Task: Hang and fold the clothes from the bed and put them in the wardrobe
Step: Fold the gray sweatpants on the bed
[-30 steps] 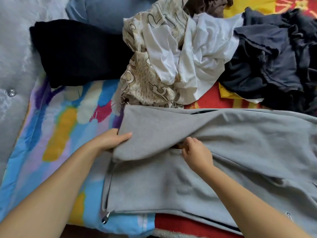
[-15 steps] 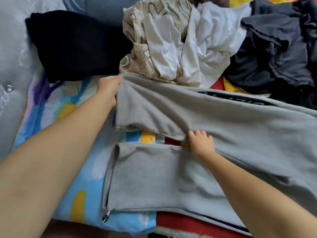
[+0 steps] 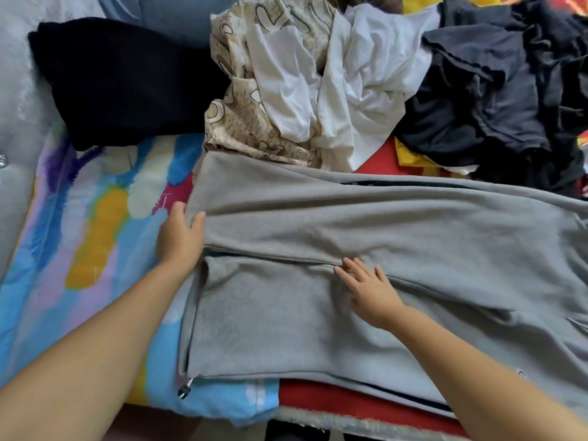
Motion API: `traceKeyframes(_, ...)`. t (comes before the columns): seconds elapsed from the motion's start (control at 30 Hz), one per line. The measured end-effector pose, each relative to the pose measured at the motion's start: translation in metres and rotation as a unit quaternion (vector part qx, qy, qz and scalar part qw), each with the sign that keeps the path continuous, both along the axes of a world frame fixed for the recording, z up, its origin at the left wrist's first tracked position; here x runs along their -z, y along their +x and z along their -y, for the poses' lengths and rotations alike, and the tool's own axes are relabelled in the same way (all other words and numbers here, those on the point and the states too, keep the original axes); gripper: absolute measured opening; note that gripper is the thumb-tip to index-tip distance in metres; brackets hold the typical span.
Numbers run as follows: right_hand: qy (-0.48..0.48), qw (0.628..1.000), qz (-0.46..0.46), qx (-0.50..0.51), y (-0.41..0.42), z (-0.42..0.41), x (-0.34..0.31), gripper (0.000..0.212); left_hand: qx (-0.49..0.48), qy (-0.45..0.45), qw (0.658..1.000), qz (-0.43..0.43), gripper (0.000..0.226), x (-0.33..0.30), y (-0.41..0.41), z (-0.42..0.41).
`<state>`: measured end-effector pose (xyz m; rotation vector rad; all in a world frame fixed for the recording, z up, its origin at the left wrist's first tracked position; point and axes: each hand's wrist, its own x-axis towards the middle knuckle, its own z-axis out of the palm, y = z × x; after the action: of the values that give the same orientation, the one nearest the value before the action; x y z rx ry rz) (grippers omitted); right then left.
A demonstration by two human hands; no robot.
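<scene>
Grey sweatpants [image 3: 366, 237] lie flat across the bed, legs side by side, hems to the left. My left hand [image 3: 179, 237] holds the hem edge of the far leg, thumb on top of the cloth. My right hand [image 3: 369, 288] lies flat with fingers spread on the near leg, fingertips at the seam where the two legs meet. A drawstring toggle [image 3: 184, 391] hangs at the near left corner of the pants.
Behind the pants lie a folded black garment [image 3: 127, 81], a beige patterned cloth [image 3: 251, 122], crumpled white clothes [image 3: 350, 78] and a dark navy pile [image 3: 496, 90]. A colourful blanket [image 3: 89, 224] covers the bed; a grey padded surface [image 3: 19, 122] borders it at left.
My left hand drew the far leg's hem back toward me, closing the gap between the legs. My right hand opened flat onto the near leg.
</scene>
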<state>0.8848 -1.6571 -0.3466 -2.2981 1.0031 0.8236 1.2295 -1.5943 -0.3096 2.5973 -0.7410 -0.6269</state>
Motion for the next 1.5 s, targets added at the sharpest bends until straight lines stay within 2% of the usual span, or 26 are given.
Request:
traceKeyframes(0.07, -0.002, 1.000, -0.005, 0.006, -0.006, -0.009, -0.005, 0.071, 0.049, 0.042, 0.997, 0.040, 0.050, 0.000, 0.005, -0.014)
traceKeyframes(0.13, -0.022, 0.999, 0.006, 0.039, -0.016, -0.018, -0.010, 0.073, 0.153, 0.032, 0.977, 0.142, 0.057, -0.004, -0.002, -0.028)
traceKeyframes(0.2, -0.029, 0.998, 0.013, 0.059, -0.034, -0.031, -0.014, 0.077, 0.305, -0.052, 0.924, 0.226, 0.053, -0.011, -0.028, -0.043)
traceKeyframes(0.27, -0.023, 0.998, 0.019, 0.047, -0.057, -0.047, -0.013, 0.078, 0.472, -0.111, 0.845, 0.225, 0.054, -0.006, -0.064, -0.070)
traceKeyframes(0.33, -0.028, 0.998, 0.041, 0.031, -0.085, -0.065, -0.016, 0.082, 0.600, -0.064, 0.767, 0.219, 0.061, 0.008, -0.095, -0.111)
traceKeyframes(0.37, -0.018, 0.999, 0.036, 0.015, -0.100, -0.075, -0.016, 0.085, 0.630, -0.009, 0.746, 0.216, 0.072, 0.015, -0.101, -0.133)
traceKeyframes(0.4, 0.005, 0.999, 0.032, 0.005, -0.112, -0.086, -0.017, 0.087, 0.637, 0.058, 0.742, 0.200, 0.087, 0.019, -0.100, -0.153)
traceKeyframes(0.47, 0.079, 0.996, -0.032, -0.010, -0.132, -0.110, -0.015, 0.093, 0.616, 0.157, 0.754, 0.165, 0.112, 0.019, -0.092, -0.173)
traceKeyframes(0.5, 0.076, 0.996, -0.043, -0.018, -0.136, -0.120, -0.011, 0.102, 0.606, 0.183, 0.757, 0.161, 0.117, 0.017, -0.088, -0.178)
traceKeyframes(0.57, 0.014, 0.998, -0.058, -0.013, -0.136, -0.133, 0.000, 0.119, 0.595, 0.202, 0.758, 0.178, 0.113, 0.014, -0.088, -0.180)
traceKeyframes(0.6, 0.010, 0.997, -0.073, -0.002, -0.133, -0.136, 0.003, 0.118, 0.595, 0.179, 0.757, 0.201, 0.102, 0.016, -0.090, -0.182)
traceKeyframes(0.67, 0.021, 0.995, -0.098, -0.011, -0.126, -0.138, 0.000, 0.108, 0.598, 0.110, 0.759, 0.234, 0.073, 0.018, -0.088, -0.183)
traceKeyframes(0.73, 0.044, 0.995, -0.086, 0.001, -0.117, -0.130, -0.010, 0.096, 0.608, 0.094, 0.753, 0.231, 0.070, 0.013, -0.083, -0.181)
traceKeyframes(0.8, 0.088, 0.994, -0.053, 0.026, -0.115, -0.111, -0.017, 0.080, 0.602, 0.099, 0.768, 0.193, 0.063, -0.011, -0.084, -0.161)
traceKeyframes(0.87, 0.147, 0.986, -0.033, 0.072, -0.114, -0.073, -0.034, 0.058, 0.558, 0.191, 0.797, 0.133, 0.050, -0.043, -0.079, -0.129)
traceKeyframes(0.93, 0.156, 0.985, -0.022, 0.076, -0.112, -0.018, -0.067, 0.039, 0.505, 0.301, 0.804, 0.091, 0.037, -0.075, -0.066, -0.085)
traceKeyframes(1.03, 0.114, 0.990, -0.010, 0.082, -0.098, 0.074, -0.115, 0.042, 0.486, 0.342, 0.804, 0.022, 0.015, -0.120, -0.037, -0.007)
traceKeyframes(1.1, 0.067, 0.994, -0.012, 0.088, -0.081, 0.129, -0.122, 0.037, 0.467, 0.342, 0.816, -0.016, 0.015, -0.135, -0.020, 0.047)
traceKeyframes(1.17, 0.020, 0.994, -0.011, 0.109, -0.062, 0.166, -0.110, 0.033, 0.417, 0.323, 0.850, -0.016, 0.013, -0.134, -0.006, 0.094)
traceKeyframes(1.23, -0.065, 0.982, 0.034, 0.176, -0.049, 0.185, -0.084, 0.043, 0.354, 0.249, 0.901, 0.035, 0.006, -0.116, 0.001, 0.131)
traceKeyframes(1.3, -0.161, 0.940, 0.116, 0.277, -0.039, 0.178, -0.061, 0.051, 0.271, 0.178, 0.937, 0.134, 0.025, -0.086, -0.004, 0.145)
traceKeyframes(1.37, -0.197, 0.906, 0.180, 0.330, -0.030, 0.154, -0.042, 0.053, 0.197, 0.149, 0.951, 0.186, 0.049, -0.057, -0.024, 0.139)
traceKeyframes(1.43, -0.191, 0.926, 0.183, 0.270, -0.026, 0.119, -0.026, 0.054, 0.227, 0.160, 0.935, 0.221, 0.072, -0.033, -0.048, 0.119)
traceKeyframes(1.5, -0.189, 0.951, 0.158, 0.190, -0.035, 0.082, -0.016, 0.060, 0.314, 0.162, 0.897, 0.268, 0.085, -0.014, -0.069, 0.094)
